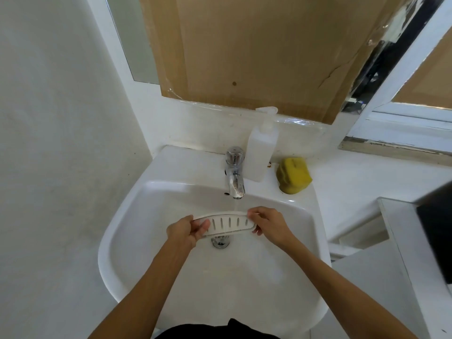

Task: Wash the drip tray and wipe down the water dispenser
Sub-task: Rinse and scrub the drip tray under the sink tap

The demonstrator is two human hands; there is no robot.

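Cardboard sheet (249, 52): fills the upper centre of the frame, taped over the wall behind the basin.
Sink (127, 241): white basin across the lower centre; the drain shows just below the tray.
Worktop (354, 182): white ledge at right centre, running off behind the basin's right side.
Soap bottle (260, 152): pale pump bottle upright just right of the tap, above centre.
Sponge (293, 174): yellow, lying right of the bottle on the basin's rim.
Tap (235, 174): chrome, centre frame; a thin stream seems to fall from the spout onto the tray, though it is faint.
Drip tray (227, 223): held level over the basin, centre frame, under the spout.
Tray handling: thin slotted white plastic, likely light and fairly stiff, slippery when wet; best held by both short ends, clear of the slots.
Left hand (186, 230): fingers curled round the tray's left end, thumb on top.
Right hand (266, 222): pinches the right end, fingers bent over its edge.
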